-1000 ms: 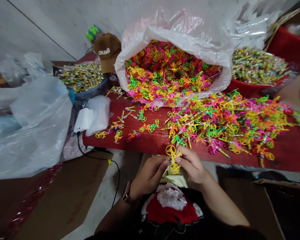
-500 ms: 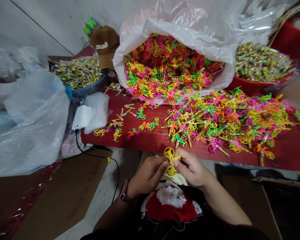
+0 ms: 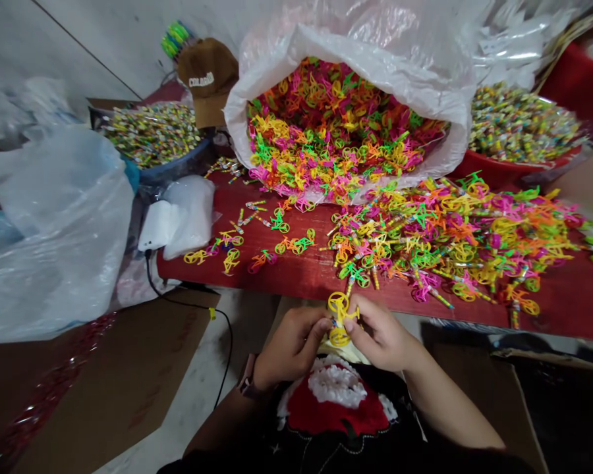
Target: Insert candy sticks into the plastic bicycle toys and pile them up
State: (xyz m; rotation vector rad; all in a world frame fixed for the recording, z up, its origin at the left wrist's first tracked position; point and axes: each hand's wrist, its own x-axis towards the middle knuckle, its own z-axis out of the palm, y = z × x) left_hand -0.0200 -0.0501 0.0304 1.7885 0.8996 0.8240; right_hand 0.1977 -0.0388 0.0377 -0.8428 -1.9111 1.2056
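A yellow plastic toy bicycle (image 3: 338,303) is held upright just off the table's front edge, over my lap. My right hand (image 3: 383,336) pinches its frame between thumb and fingers. From the other side, my left hand (image 3: 296,342) is closed at the frame, its thumb pressed against the fingers. A small whitish-blue tip shows there, like the end of a candy tube; the rest is hidden in the left fingers. Ahead lies a heap of coloured toy bicycles (image 3: 454,230), many with candy tubes attached.
A big white sack (image 3: 234,112) of toy bicycles lies open on the red table (image 3: 296,276). Candy tubes fill a blue basin (image 3: 178,171) at left and a red basin (image 3: 534,170) at right. A white power bank (image 3: 159,227) with a cable and a brown cap (image 3: 210,72) are at left.
My hands stay together around the yellow bicycle, which has turned slightly. A whitish-blue tip between them shows more clearly. The view has shifted a little.
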